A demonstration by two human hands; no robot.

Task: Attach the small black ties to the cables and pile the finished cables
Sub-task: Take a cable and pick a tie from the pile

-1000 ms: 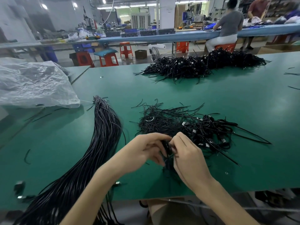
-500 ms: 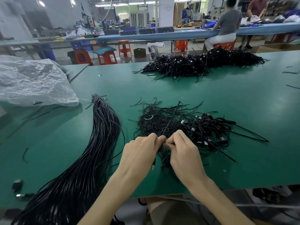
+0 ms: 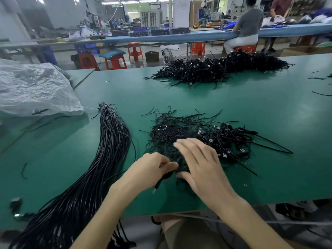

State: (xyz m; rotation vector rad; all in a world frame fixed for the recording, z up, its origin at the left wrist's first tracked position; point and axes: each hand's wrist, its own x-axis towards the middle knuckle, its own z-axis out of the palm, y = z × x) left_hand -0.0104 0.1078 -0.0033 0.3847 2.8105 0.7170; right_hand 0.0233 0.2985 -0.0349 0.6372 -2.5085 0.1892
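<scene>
Grip and placement

Left hand (image 3: 152, 168) pinches 1 black cable (image 3: 160, 182) between curled fingers; right hand (image 3: 201, 164), fingers spread, is just beside it over the ties (image 3: 172, 130) on the worktop (image 3: 251, 108). Farther back, finished cables (image 3: 215, 69) lie piled.

A green worktable (image 3: 233, 108) is filling the lower frame. A long blue bench (image 3: 179, 37) is running across the upper frame, with red stools (image 3: 135, 51) standing under it on a glossy floor (image 3: 140, 64). At the upper right a person (image 3: 248, 24) is sitting. Ceiling lights (image 3: 39, 0) are glowing at the upper left.
</scene>
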